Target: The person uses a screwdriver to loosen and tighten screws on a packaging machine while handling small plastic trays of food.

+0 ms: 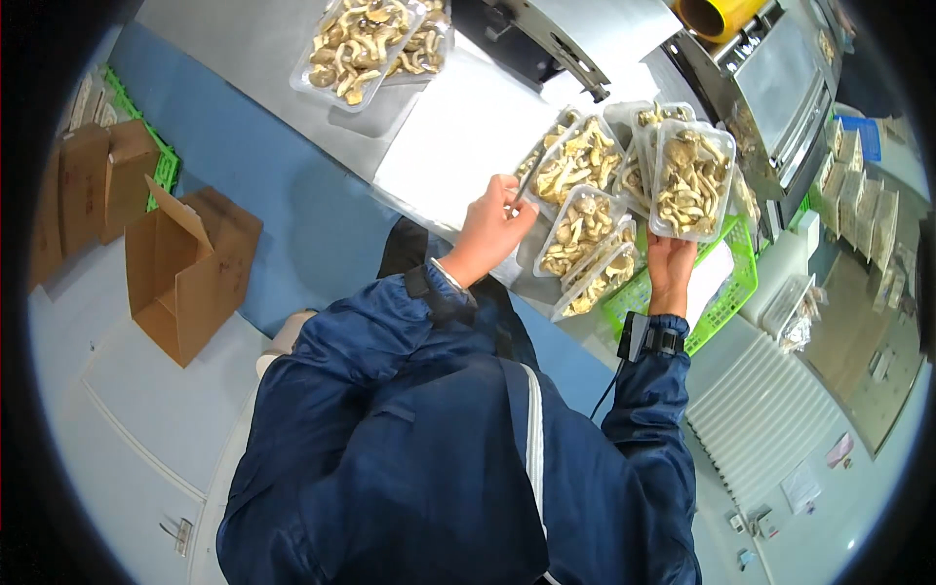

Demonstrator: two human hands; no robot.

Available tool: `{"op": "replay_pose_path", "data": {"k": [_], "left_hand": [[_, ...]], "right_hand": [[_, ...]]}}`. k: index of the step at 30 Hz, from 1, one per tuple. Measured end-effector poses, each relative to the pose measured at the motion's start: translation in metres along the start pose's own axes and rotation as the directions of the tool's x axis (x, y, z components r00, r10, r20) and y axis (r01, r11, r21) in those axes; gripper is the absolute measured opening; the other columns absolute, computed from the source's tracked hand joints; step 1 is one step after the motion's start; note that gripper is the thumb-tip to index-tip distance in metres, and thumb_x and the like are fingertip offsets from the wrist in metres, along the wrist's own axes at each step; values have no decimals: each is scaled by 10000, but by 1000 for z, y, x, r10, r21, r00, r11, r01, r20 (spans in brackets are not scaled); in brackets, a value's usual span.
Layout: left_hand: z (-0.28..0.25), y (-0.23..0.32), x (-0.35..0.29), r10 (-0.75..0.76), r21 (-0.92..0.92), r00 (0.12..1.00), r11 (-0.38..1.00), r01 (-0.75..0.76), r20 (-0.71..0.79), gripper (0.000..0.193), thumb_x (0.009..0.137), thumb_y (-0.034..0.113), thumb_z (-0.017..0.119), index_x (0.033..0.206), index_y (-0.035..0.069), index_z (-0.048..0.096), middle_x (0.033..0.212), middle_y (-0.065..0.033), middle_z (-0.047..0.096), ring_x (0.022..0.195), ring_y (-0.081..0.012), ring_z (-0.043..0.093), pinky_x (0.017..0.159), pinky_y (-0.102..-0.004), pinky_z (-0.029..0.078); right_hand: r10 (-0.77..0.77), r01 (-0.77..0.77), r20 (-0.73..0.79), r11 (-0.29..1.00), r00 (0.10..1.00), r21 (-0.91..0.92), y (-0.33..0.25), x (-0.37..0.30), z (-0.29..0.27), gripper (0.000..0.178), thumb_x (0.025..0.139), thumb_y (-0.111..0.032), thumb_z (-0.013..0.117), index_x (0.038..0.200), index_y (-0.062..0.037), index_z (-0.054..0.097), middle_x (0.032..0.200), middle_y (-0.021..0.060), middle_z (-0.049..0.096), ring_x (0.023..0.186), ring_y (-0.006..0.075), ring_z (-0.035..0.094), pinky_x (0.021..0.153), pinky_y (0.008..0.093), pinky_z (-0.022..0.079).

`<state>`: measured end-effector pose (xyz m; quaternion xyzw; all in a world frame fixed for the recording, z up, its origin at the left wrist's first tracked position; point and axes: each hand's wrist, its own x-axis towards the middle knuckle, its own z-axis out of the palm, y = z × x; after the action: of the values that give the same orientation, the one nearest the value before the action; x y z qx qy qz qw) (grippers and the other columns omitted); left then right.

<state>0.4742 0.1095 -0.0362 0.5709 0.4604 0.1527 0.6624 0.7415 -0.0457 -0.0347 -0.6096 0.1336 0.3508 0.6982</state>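
My right hand (671, 265) grips the lower edge of a clear plastic tray of mushrooms (694, 180), fingers beneath it. The tray is raised and tilted toward me. My left hand (492, 229) is closed in a pinch on a thin grey stick-like tool (524, 187), whose exact kind I cannot make out. It is beside another mushroom tray (580, 161) in a cluster of several. Nearer to me, a mushroom tray (583, 231) leans against a further tilted tray (600, 283).
A green plastic basket (743, 278) stands under the right-hand trays. White sheet (458, 136) covers part of the metal table (234, 44). More mushroom trays (356, 54) lie at the far left. A metal machine (624, 29) stands behind. An open cardboard box (190, 278) is on the floor.
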Motion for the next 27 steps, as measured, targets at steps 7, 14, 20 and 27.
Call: {"op": "replay_pose_path", "data": {"k": [7, 14, 20, 27], "left_hand": [[-1, 6, -12, 107, -49, 994, 993, -105, 36, 327, 850, 117, 630, 1126, 46, 469, 817, -100, 645, 560, -190, 617, 527, -308, 470], [4, 24, -12, 278, -114, 940, 959, -259, 198, 446, 829, 45, 627, 1235, 50, 443, 895, -80, 640, 516, -114, 536, 514, -275, 439], [-19, 1, -10, 126, -5, 987, 992, -126, 100, 516, 924, 183, 596, 1352, 25, 357, 811, -61, 629, 686, -113, 578, 631, -272, 469], [-41, -5, -6, -21, 16, 989, 1000, 19, 150, 541, 834, 155, 665, 1292, -15, 433, 812, -78, 656, 629, -132, 579, 594, -280, 474]], "right_hand": [[17, -12, 68, 998, 998, -66, 10, 6, -5, 410, 990, -384, 449, 1295, -115, 497, 1296, 52, 534, 1130, 242, 533, 928, 428, 469], [-35, 39, 74, 998, 997, -50, -13, 6, 1, 366, 987, -350, 469, 1268, -120, 519, 1280, 38, 554, 1121, 239, 548, 942, 429, 473], [-28, 29, -17, 998, 999, 48, 22, 27, -12, 393, 995, -327, 433, 1292, -78, 496, 1258, 80, 564, 1112, 236, 541, 956, 388, 440], [11, -20, 41, 971, 999, 240, 8, 2, -31, 398, 988, -327, 450, 1294, -73, 482, 1266, 59, 537, 1155, 219, 506, 969, 361, 411]]}}
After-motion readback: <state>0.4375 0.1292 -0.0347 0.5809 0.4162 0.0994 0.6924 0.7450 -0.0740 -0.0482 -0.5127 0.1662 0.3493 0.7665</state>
